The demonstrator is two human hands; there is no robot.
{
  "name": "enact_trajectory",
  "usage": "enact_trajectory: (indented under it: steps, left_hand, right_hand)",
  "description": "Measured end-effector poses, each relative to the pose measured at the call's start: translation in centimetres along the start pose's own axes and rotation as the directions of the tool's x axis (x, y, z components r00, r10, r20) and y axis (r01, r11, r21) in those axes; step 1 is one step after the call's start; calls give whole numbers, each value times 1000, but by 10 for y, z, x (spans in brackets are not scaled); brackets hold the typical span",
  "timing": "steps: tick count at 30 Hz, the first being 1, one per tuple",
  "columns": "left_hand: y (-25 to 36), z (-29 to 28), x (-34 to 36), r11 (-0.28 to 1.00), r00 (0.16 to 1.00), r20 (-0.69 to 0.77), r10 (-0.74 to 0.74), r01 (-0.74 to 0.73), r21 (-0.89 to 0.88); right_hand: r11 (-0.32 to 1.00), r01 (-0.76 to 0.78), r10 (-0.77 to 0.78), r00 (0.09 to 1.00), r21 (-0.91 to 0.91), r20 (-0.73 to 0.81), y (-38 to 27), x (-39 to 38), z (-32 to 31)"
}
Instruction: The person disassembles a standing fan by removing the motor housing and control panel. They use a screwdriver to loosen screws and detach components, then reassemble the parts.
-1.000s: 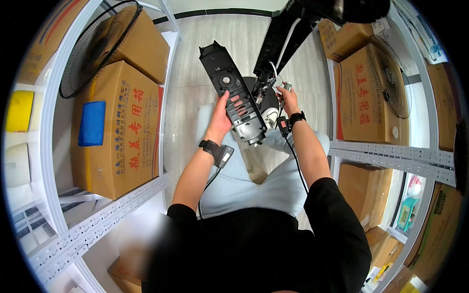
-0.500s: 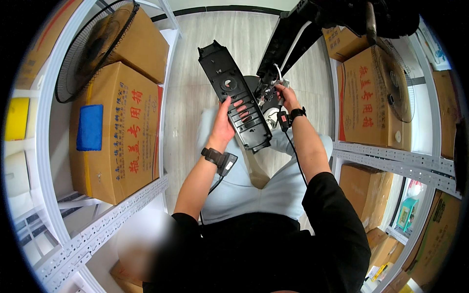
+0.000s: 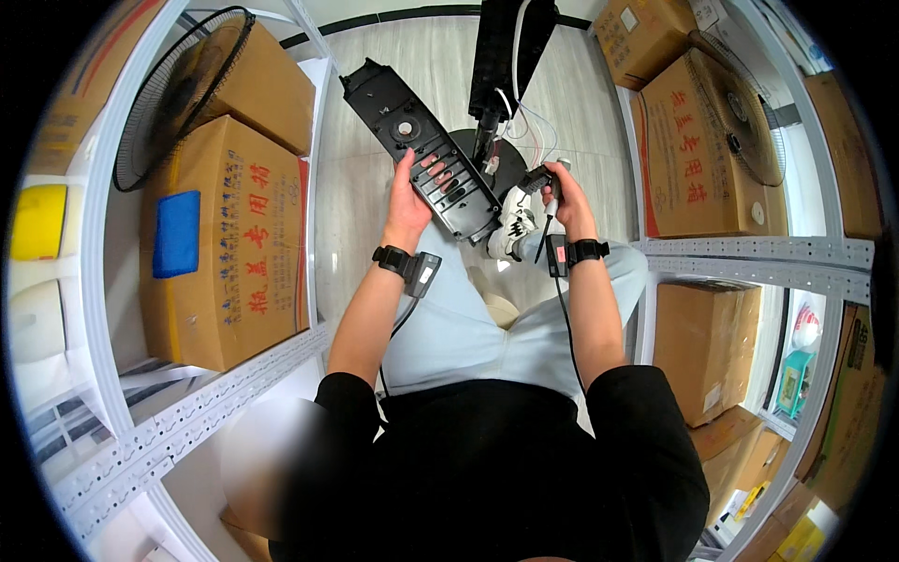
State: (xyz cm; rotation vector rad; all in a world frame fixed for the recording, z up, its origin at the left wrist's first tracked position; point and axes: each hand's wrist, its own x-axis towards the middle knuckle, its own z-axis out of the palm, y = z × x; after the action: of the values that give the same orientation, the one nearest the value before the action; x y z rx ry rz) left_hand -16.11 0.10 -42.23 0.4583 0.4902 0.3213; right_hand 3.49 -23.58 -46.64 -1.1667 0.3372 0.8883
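Note:
My left hand (image 3: 408, 208) grips the lower left edge of a long black plastic panel (image 3: 393, 108). The panel is tilted, with ribs, a row of slots and a round hole; some of my fingers show through the slots. Closed around a small black part (image 3: 536, 179) is my right hand (image 3: 568, 201). Thin loose wires (image 3: 538, 131) run near this part; where they join is hard to make out. Beyond my hands a black fan column (image 3: 510, 56) stands over a round black base (image 3: 510, 167), with a white cable (image 3: 516, 47) down its front.
My white shoe (image 3: 511, 223) is beside the base. White metal shelves (image 3: 225, 398) flank me on both sides, holding cardboard boxes (image 3: 229, 253), a blue cloth (image 3: 177, 234) and round fan guards (image 3: 178, 94). Thin cables (image 3: 567, 328) trail from my wrist devices.
My right hand has drawn back from the column's lower joint, now with the black part in it. The column stands more upright and further left. The panel has shifted left and slightly away.

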Motion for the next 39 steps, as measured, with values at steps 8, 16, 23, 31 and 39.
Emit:
enact_trajectory:
  steps: [8,16,23,31,39]
  left_hand:
    - [-8,5,-11,987,986,17,164,-164,0]
    - [-11,-1,-7,987,981,114,160,-162,10]
    - [-19,-1,-2,983,966,188,178,-183,9]
    - [-23,0,1,948,942,129,311,-317,29]
    - [-19,-7,7,944,933,186,309,-325,59]
  right_hand:
    - [979,-36,-9,975,199,221,-3,-75,28]
    - [985,153,-129,957,-75,259,7,-121,67]
    - [900,342,-317,939,-272,129,33,-126,94]
    - [502,474,-597,795,-723,107,60,-133,114]
    - [137,567,-729,613,-812,306,71,-121,104]
